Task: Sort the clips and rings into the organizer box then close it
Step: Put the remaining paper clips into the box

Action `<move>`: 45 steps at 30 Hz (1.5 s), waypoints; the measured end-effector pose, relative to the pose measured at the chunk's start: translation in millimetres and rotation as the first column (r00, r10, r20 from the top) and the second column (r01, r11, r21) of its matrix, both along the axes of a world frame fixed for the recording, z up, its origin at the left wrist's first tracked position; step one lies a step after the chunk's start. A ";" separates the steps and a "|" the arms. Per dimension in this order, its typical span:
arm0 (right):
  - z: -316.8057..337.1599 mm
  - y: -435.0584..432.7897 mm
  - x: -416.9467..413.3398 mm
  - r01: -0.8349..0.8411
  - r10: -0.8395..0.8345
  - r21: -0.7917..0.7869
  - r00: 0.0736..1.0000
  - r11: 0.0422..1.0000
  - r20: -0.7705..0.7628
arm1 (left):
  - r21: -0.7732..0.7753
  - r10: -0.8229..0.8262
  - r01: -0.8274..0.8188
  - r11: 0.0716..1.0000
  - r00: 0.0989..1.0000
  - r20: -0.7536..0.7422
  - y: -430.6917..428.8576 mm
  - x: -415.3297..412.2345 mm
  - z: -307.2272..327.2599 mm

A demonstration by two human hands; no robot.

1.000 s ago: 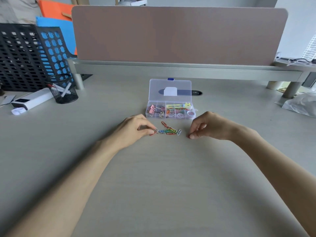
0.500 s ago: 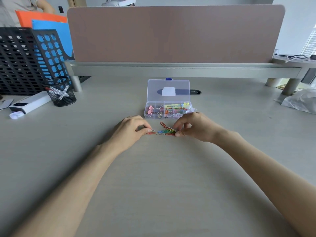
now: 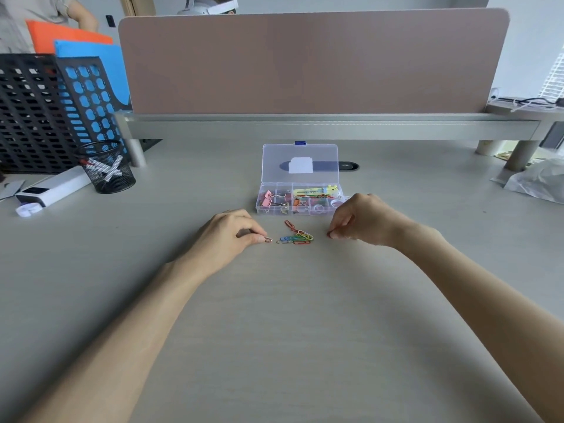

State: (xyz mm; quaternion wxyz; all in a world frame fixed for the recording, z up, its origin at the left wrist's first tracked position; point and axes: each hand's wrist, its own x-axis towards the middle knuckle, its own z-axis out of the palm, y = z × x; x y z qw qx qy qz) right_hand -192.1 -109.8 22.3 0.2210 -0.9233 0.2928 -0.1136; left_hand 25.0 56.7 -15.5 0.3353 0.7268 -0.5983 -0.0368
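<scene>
A clear plastic organizer box (image 3: 262,209) stands open on the desk, its lid (image 3: 300,162) lying flat behind it. Its compartments hold pink binder clips, coloured clips and white rings. A small heap of coloured paper clips (image 3: 296,237) lies on the desk just in front of the box. My left hand (image 3: 229,236) rests left of the heap, thumb and forefinger pinched on a reddish paper clip. My right hand (image 3: 364,220) is right of the heap, fingers pinched on a red paper clip.
A black mesh pen cup (image 3: 106,167), a white device (image 3: 52,190) and a black file rack (image 3: 39,114) stand at the left. A pink divider panel (image 3: 311,62) on a grey rail closes the back. A plastic bag (image 3: 540,181) lies at the right.
My right hand reached into the clip heap, then drew back to the right with a red clip. My left hand stays at the heap's left end, now pinching one clip apart from it.
</scene>
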 end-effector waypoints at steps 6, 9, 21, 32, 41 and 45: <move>-18.6 6.5 15.7 0.053 -0.042 -0.116 0.995 0.992 0.096 | 0.049 -0.116 0.120 0.992 0.989 -0.088 3.2 -3.1 8.9; -22.1 15.4 25.1 0.022 -0.008 -0.137 0.994 0.990 0.106 | 0.061 -0.166 0.175 0.983 0.978 -0.123 2.7 -5.8 11.3; -14.7 21.5 25.6 -0.092 0.091 0.001 0.993 0.996 0.070 | 0.272 -0.050 0.059 0.960 0.998 -0.041 -38.6 -2.7 18.0; -17.9 23.0 26.8 -0.108 0.117 -0.098 0.989 0.989 0.087 | 0.202 -0.155 0.160 0.966 0.987 -0.042 -47.1 -13.0 18.6; -23.2 22.7 27.5 -0.105 0.125 -0.177 0.986 0.979 0.106 | 0.153 -0.214 0.207 0.966 0.976 0.033 -46.4 -18.6 17.3; -22.7 21.6 27.1 -0.115 0.133 -0.177 0.986 0.978 0.096 | 0.158 -0.233 0.216 0.964 0.967 0.104 -49.0 -20.5 15.8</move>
